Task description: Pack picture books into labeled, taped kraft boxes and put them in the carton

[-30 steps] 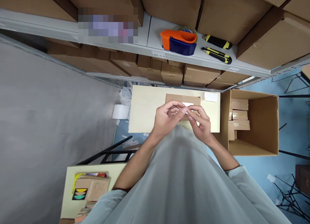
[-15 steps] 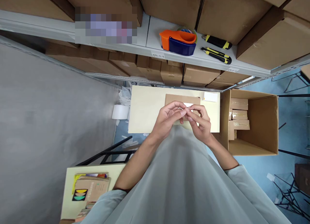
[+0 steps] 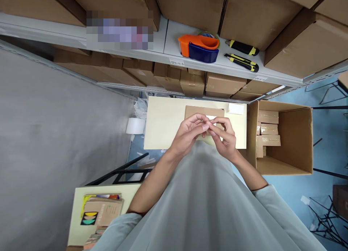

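My left hand [image 3: 189, 133] and my right hand [image 3: 224, 135] meet fingertip to fingertip in front of my chest. Both are closed in a pinch, thumbs and fingers pressed together. Whatever lies between the fingertips, if anything, is too small or hidden to make out. Behind and below them a flat brown cardboard piece [image 3: 197, 110] rests on the pale yellow table [image 3: 165, 124]. A white patch [image 3: 212, 117] shows on the cardboard just past my fingers, partly covered by them. A small white box [image 3: 235, 109] sits at the table's far right corner.
A large open carton [image 3: 295, 138] with several small boxes stands right of the table. On the shelf [image 3: 171, 37] ahead lie an orange and blue tape dispenser [image 3: 202, 50] and two utility knives [image 3: 243, 47]. Books [image 3: 103, 211] lie on a side table at lower left.
Both hands stay in nearly the same place, fingertips still together. The view has shifted very slightly; nothing else visibly differs.
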The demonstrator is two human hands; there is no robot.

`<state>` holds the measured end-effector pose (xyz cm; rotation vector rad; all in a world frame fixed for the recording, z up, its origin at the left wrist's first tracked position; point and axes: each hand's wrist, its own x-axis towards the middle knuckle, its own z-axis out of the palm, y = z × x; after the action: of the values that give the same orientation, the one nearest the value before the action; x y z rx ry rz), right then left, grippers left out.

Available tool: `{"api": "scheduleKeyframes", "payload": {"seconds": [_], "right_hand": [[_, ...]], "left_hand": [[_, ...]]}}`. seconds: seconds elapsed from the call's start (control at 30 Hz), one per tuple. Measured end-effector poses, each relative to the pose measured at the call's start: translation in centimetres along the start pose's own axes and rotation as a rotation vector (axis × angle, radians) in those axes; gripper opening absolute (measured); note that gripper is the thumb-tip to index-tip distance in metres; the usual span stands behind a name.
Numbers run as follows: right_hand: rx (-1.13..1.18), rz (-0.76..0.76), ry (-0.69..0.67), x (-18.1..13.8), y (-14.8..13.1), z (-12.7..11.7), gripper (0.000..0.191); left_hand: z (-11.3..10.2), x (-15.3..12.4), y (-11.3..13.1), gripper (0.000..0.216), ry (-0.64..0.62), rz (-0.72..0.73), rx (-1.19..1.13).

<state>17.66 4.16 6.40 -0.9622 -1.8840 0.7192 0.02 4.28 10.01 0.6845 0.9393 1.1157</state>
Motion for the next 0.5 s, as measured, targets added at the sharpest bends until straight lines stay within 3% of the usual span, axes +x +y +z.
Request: {"api": "scheduleKeyframes", "payload": {"seconds": [0.27,0.5], "right_hand": [[-0.027,0.044,-0.002,-0.3,0.5,0.2,0.041],[-0.273,-0.028,0.008,-0.3,1.2,0.0,0.043]], "left_hand": [[0.2,0.1,-1.3,0.036,0.049,0.039,0.035],[0.5,0.2,-2.1,0.036,0.293,0.224,0.381]]}}
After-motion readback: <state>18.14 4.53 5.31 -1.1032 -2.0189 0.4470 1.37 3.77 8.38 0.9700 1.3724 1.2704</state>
